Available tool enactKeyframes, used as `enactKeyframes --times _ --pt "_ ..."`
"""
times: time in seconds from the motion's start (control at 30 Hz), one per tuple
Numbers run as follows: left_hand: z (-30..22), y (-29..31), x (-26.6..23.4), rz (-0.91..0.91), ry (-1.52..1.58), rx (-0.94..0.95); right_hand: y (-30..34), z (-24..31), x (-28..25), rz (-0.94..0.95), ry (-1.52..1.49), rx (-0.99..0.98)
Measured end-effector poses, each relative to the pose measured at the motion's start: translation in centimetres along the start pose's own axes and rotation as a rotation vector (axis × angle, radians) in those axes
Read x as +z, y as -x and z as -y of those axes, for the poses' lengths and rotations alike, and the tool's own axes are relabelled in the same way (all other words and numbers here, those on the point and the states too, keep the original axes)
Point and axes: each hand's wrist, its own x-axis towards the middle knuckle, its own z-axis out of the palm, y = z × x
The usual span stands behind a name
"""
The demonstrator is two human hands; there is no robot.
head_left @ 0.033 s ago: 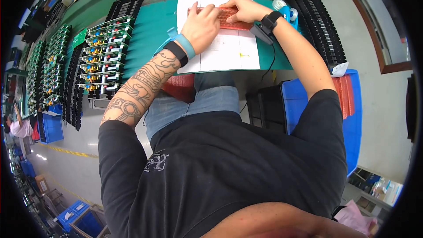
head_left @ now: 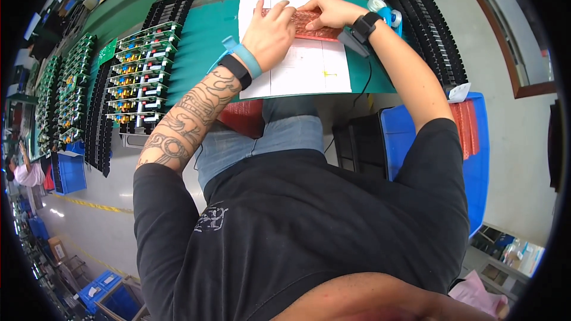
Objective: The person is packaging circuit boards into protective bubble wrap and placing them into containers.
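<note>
Lengthwise left to right, red bubble pouch (head_left: 302, 31), right end nearer, left fingers (head_left: 277, 12) spread, right fingers (head_left: 315, 24) pinching it.

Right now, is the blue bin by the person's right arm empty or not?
Not empty: red bubble wrap sits inside the blue bin. The right sleeve hides part, so I cannot tell how full.

One head-worn fisheye looks down — torso (head_left: 333, 214) near, worktable (head_left: 205, 32) farther off.
</note>
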Motion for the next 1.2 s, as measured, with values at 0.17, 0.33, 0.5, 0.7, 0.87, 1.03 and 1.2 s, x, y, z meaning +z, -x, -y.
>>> enactKeyframes --times 0.17,0.33,0.5,0.7,0.87,1.03,1.2 --pt "1.4 1.1 -0.2 0.037 0.429 -0.19 -0.5 0.5 -0.8 0.35 -0.289 0.278" --pt "4.1 1.2 1.7 0.224 0.865 -0.364 0.3 0.9 0.3 0.169 -0.088 0.221" --pt "4.6 1.1 3.1 0.243 1.035 -0.504 4.0 1.2 1.9 -0.098 -0.225 -0.11" --pt "4.4 0.8 3.3 0.274 1.027 -0.555 3.4 -0.7 1.3 -0.081 -0.233 0.118" --pt "3.4 -0.2 2.4 0.363 0.893 -0.579 2.9 -1.6 1.9 -0.068 -0.42 0.349" --pt "3.2 0.8 4.1 0.252 0.933 -0.615 5.0 -0.4 1.6 -0.229 -0.251 0.256" --pt "3.0 0.0 4.1 0.311 0.942 -0.693 13.4 -0.7 -5.1 -0.715 -0.151 0.567"
